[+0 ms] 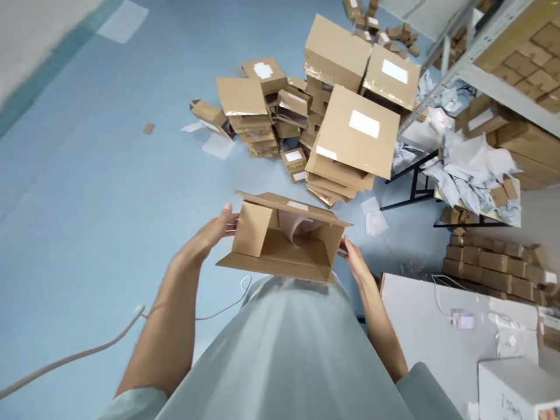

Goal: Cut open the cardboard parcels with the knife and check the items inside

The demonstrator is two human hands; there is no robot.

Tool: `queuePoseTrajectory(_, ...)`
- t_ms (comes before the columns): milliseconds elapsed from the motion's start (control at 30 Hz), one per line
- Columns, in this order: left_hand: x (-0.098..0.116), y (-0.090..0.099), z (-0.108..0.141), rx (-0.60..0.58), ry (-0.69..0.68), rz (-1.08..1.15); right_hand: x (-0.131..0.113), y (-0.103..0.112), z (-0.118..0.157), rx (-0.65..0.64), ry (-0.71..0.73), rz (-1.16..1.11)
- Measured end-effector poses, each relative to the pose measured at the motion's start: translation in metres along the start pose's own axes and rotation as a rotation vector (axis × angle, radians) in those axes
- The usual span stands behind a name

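Observation:
An open cardboard box [284, 239] is held in front of my body, its flaps spread and its opening facing me. A curled sheet of white paper [291, 224] lies inside it. My left hand [219, 226] grips the left side of the box, with the thumb up and the fingers partly behind the cardboard. On the right side, my right hand [351, 254] holds the box with its fingertips against the wall.
Stacked boxes [350, 131] stand on the blue floor ahead. Right of them are a metal shelf [490, 81] and a table heaped with grey bags [472, 169]. A white table [420, 326] is near my right arm. A cable [87, 353] runs along the floor at left.

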State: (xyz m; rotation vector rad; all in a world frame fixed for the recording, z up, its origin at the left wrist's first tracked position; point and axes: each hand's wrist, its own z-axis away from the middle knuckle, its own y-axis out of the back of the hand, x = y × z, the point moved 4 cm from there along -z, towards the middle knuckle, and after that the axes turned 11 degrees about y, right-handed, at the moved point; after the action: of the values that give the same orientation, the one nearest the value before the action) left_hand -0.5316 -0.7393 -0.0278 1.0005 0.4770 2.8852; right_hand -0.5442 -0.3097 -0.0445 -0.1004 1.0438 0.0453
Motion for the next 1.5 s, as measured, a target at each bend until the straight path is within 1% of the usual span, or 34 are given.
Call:
queuePoseTrajectory(100, -0.022, 0.045, -0.014, 0.054, 0.185, 0.168, -0.001, -0.048, -0.064, -0.111, -0.156, 0.013)
queuePoseTrajectory(200, -0.041, 0.084, -0.029, 0.176, 0.323, 0.243, 0.0, -0.095, -0.112, -0.174, -0.28, 0.024)
queuePoseTrajectory(300, -0.058, 0.117, -0.052, 0.246, 0.395, 0.224, 0.002, -0.137, -0.149, -0.234, -0.367, 0.079)
queuePoseTrajectory(367, -0.064, 0.137, -0.077, 0.255, 0.403, 0.201, 0.003, -0.163, -0.17, -0.267, -0.402, 0.123)
queuePoseTrajectory(400, -0.065, 0.147, -0.092, 0.243, 0.409, 0.185, 0.003, -0.176, -0.181, -0.275, -0.411, 0.136)
queuePoseTrajectory(467, -0.064, 0.165, -0.127, 0.175, 0.432, 0.141, 0.003, -0.199, -0.201, -0.264, -0.409, 0.143)
queuePoseTrajectory(533, -0.058, 0.183, -0.164, 0.1, 0.438, 0.105, 0.003, -0.221, -0.22, -0.226, -0.393, 0.143)
queuePoseTrajectory(600, -0.05, 0.199, -0.2, 0.035, 0.416, 0.099, 0.005, -0.24, -0.236, -0.165, -0.398, 0.144)
queuePoseTrajectory(733, -0.041, 0.23, -0.259, -0.072, 0.424, 0.155, 0.014, -0.27, -0.266, -0.043, -0.439, 0.155)
queuePoseTrajectory(833, -0.039, 0.247, -0.296, -0.169, 0.42, 0.175, 0.026, -0.287, -0.29, 0.013, -0.415, 0.231)
queuePoseTrajectory(933, -0.04, 0.255, -0.333, -0.21, 0.467, 0.071, 0.043, -0.301, -0.316, 0.015, -0.347, 0.327)
queuePoseTrajectory(1000, -0.042, 0.255, -0.358, -0.183, 0.494, 0.0, 0.058, -0.309, -0.335, 0.016, -0.31, 0.381)
queuePoseTrajectory(1100, -0.051, 0.246, -0.398, -0.125, 0.469, -0.036, 0.086, -0.321, -0.372, 0.035, -0.275, 0.429)
queuePoseTrajectory(1167, -0.065, 0.236, -0.425, -0.105, 0.456, -0.04, 0.11, -0.329, -0.399, 0.028, -0.26, 0.438)
queuePoseTrajectory(1233, -0.085, 0.227, -0.453, -0.081, 0.466, -0.038, 0.137, -0.337, -0.428, 0.006, -0.257, 0.428)
queuePoseTrajectory(1300, -0.106, 0.217, -0.481, -0.034, 0.473, -0.034, 0.163, -0.342, -0.457, -0.01, -0.254, 0.405)
queuePoseTrajectory(1367, -0.124, 0.207, -0.507, 0.025, 0.469, -0.021, 0.185, -0.343, -0.483, 0.003, -0.247, 0.376)
queuePoseTrajectory(1433, -0.137, 0.196, -0.525, 0.091, 0.458, -0.01, 0.202, -0.339, -0.501, 0.056, -0.248, 0.356)
queuePoseTrajectory(1500, -0.145, 0.18, -0.53, 0.148, 0.444, -0.004, 0.213, -0.332, -0.506, 0.129, -0.267, 0.351)
